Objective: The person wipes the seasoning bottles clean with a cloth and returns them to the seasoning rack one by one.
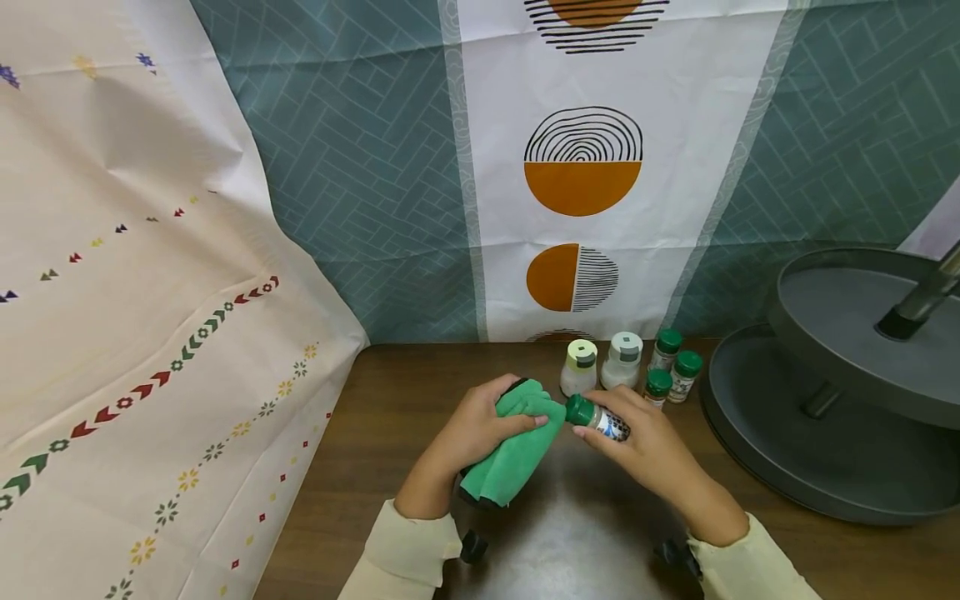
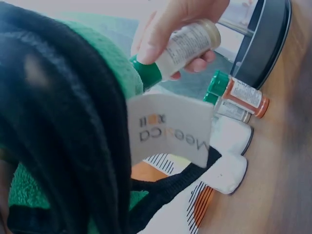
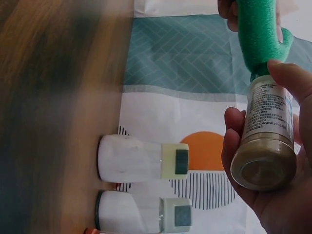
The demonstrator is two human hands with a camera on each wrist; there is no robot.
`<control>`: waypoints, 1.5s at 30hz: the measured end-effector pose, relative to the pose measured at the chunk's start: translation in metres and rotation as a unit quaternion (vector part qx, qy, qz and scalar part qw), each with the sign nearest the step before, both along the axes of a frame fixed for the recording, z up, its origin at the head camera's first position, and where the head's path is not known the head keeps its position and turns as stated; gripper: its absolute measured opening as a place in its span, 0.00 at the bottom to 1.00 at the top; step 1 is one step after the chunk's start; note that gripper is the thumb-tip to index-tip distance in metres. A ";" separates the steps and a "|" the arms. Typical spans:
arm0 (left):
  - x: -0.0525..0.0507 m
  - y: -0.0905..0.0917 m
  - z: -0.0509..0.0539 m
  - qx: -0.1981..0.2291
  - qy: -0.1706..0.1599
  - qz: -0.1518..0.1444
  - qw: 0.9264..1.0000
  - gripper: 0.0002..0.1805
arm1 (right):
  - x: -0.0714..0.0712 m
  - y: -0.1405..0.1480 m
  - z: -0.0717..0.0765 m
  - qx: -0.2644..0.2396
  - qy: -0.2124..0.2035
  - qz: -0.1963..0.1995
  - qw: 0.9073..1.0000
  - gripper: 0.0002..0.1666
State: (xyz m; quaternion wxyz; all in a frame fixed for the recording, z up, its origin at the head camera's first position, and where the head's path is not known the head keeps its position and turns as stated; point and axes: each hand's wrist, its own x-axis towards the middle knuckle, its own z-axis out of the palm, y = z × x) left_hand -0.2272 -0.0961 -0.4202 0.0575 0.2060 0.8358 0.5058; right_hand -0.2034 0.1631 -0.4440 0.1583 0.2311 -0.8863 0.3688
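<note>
My left hand (image 1: 480,427) grips a folded green cloth (image 1: 517,450) with black edging; a white tag (image 2: 168,129) hangs from it in the left wrist view. In my right hand (image 1: 652,437) is a small spice jar (image 1: 609,423) with a green cap (image 1: 579,410), held tilted on its side. The cap touches the cloth's edge. Seen from its base in the right wrist view, the labelled spice jar (image 3: 268,117) has brownish contents, with fingers on one side and the thumb on the other.
Behind the hands stand two white-filled shakers, one with a yellow lid (image 1: 582,354) and one with a pale lid (image 1: 626,346). Several green-capped jars (image 1: 683,375) sit beside them. A dark two-tier round tray (image 1: 750,442) occupies the right side of the wooden table (image 1: 337,483).
</note>
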 end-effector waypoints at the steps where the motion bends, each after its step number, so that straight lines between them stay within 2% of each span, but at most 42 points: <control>1: 0.000 -0.001 0.000 -0.001 0.001 -0.002 1.000 0.18 | 0.000 -0.001 -0.001 0.002 -0.004 0.000 1.000 0.25; 13: 0.000 -0.001 -0.002 0.038 -0.033 -0.042 0.998 0.19 | 0.008 -0.006 -0.011 0.010 -0.021 0.012 1.000 0.26; 20: 0.000 0.001 -0.005 0.037 -0.018 -0.040 0.998 0.18 | 0.010 -0.008 -0.008 0.006 -0.005 0.026 1.000 0.26; 29: -0.002 0.001 -0.005 0.026 0.000 -0.049 0.998 0.18 | 0.010 -0.008 0.001 0.010 -0.016 0.007 1.000 0.26; 39: 0.000 -0.001 -0.001 0.014 -0.010 -0.053 0.998 0.17 | 0.005 -0.005 0.001 0.022 -0.002 -0.013 1.000 0.27; 45: 0.001 -0.003 0.002 0.012 -0.020 -0.050 0.998 0.19 | 0.004 -0.007 -0.003 0.023 -0.021 -0.006 0.999 0.27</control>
